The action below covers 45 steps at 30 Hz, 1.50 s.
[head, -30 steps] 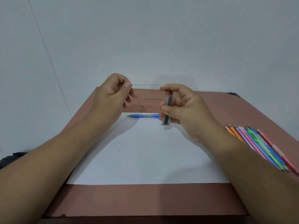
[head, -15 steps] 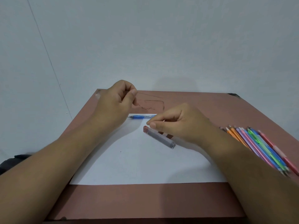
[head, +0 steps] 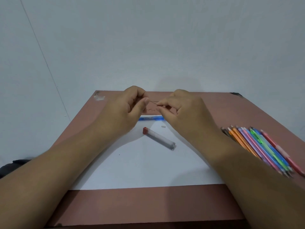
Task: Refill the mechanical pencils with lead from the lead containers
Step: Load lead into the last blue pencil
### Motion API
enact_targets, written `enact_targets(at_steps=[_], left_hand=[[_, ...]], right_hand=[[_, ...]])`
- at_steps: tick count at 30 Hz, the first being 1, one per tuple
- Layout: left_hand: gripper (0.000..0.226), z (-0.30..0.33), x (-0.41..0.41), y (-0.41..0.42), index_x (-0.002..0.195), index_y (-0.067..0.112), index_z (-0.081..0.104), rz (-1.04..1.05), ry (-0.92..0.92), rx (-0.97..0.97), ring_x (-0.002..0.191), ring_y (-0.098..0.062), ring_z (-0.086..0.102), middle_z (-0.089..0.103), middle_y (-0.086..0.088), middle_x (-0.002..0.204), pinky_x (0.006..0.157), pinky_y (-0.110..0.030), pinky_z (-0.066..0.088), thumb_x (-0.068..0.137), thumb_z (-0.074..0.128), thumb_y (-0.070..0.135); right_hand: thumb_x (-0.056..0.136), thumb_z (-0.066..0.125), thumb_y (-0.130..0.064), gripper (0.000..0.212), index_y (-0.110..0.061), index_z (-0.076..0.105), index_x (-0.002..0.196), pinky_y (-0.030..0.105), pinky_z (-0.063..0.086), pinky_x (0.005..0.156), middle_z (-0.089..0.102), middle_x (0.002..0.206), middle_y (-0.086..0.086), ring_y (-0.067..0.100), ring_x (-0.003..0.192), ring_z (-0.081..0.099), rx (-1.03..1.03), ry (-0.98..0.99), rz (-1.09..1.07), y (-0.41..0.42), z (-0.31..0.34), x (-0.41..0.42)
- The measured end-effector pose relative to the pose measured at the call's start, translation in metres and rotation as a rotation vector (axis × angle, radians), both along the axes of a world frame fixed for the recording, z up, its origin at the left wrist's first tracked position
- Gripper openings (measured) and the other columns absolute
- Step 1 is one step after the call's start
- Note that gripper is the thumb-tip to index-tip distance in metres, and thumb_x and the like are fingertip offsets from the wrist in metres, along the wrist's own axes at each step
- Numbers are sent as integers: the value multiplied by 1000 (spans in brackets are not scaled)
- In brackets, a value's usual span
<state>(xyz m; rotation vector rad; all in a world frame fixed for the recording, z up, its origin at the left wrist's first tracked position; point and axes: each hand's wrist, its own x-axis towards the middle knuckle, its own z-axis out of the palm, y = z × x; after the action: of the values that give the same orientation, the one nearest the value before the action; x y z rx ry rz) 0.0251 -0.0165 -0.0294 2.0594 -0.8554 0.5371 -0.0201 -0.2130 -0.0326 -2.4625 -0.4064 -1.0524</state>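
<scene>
I pinch the lead [head: 153, 102] between my left hand [head: 127, 109] and right hand [head: 183, 109], fingers clamped on each end above the bench [head: 165, 205]. Grip lightly, keep it straight; it likely snaps easily. The blue mechanical pencil [head: 151, 118] lies just below, the lead container [head: 159, 140] nearer me.

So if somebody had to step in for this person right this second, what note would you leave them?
Left hand and right hand pinch a thin lead between them, above the table.
Lead container lies on the white paper, red cap on.
Blue pencil lies behind it, a small white bit beside it.
Done: lead taken out.
Left: feed it into the blue pencil, then see to the pencil bundle at right.
</scene>
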Motion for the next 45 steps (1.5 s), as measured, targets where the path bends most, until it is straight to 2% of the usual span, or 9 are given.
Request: enact_targets(at_steps=[4, 9, 12, 17, 22, 26, 36, 42, 45], left_hand=[[9, -3, 9, 2, 104, 31, 60, -16, 72, -64, 80, -1, 62, 68, 14, 83, 68, -12, 43, 104, 52, 29], [21, -13, 30, 4, 115, 31, 72, 65, 87, 280, 100, -2, 54, 63, 18, 104, 83, -15, 40, 98, 61, 31], [23, -16, 34, 5, 114, 31, 75, 87, 102, 382, 110, -8, 54, 64, 14, 108, 96, -29, 44, 94, 66, 39], [18, -15, 32, 4, 109, 30, 78, 72, 46, 428, 100, -8, 57, 67, 14, 98, 90, -30, 48, 94, 68, 34], [9, -17, 35, 5, 98, 33, 78, 123, 90, 389, 88, -1, 56, 66, 18, 93, 74, -16, 41, 92, 71, 33], [9, -17, 37, 8, 86, 31, 74, 186, 183, 287, 77, -1, 60, 70, 15, 84, 66, -21, 47, 93, 69, 30], [8, -9, 32, 12, 93, 28, 69, 148, 99, 124, 84, -2, 65, 70, 18, 89, 79, -31, 54, 91, 72, 21], [10, -11, 30, 11, 95, 23, 70, 51, -8, 95, 90, 9, 65, 69, 27, 90, 81, -18, 53, 89, 75, 16], [9, -14, 32, 11, 93, 20, 70, 22, -67, 94, 89, 8, 67, 69, 25, 88, 81, -25, 56, 87, 76, 16]], right_hand=[[90, 74, -23, 9, -26, 82, 92, 29, 51, 62, 63, 83, -4, 5, 64, 53, 76, 26, -26, -2, 2, -1], [88, 78, -22, 9, -29, 82, 93, 11, 42, 65, 62, 87, -7, 1, 72, 55, 245, 106, -22, -4, 5, -1], [86, 80, -18, 9, -25, 82, 91, 10, 40, 66, 66, 83, -6, 0, 70, 56, 299, 114, -13, -4, 6, -2], [86, 79, -16, 7, -22, 82, 89, 25, 52, 69, 73, 77, -4, 11, 72, 63, 362, 164, -5, -2, 9, -7], [87, 79, -18, 8, -25, 82, 90, 16, 54, 71, 75, 79, -16, 2, 75, 69, 481, 218, -1, -2, 11, -10], [87, 79, -18, 9, -27, 80, 88, 12, 53, 71, 75, 79, -18, -2, 77, 69, 543, 220, 5, -2, 12, -12], [86, 81, -14, 18, -31, 75, 85, 28, 58, 78, 75, 82, -13, 11, 80, 71, 745, 79, 278, 6, 21, -27], [88, 77, -6, 10, -15, 73, 90, 31, 59, 81, 77, 89, 0, 18, 88, 75, 723, 37, 433, 8, 17, -31], [89, 75, -3, 6, -6, 72, 92, 30, 59, 81, 78, 91, 5, 19, 88, 76, 699, 34, 494, 10, 15, -31]])
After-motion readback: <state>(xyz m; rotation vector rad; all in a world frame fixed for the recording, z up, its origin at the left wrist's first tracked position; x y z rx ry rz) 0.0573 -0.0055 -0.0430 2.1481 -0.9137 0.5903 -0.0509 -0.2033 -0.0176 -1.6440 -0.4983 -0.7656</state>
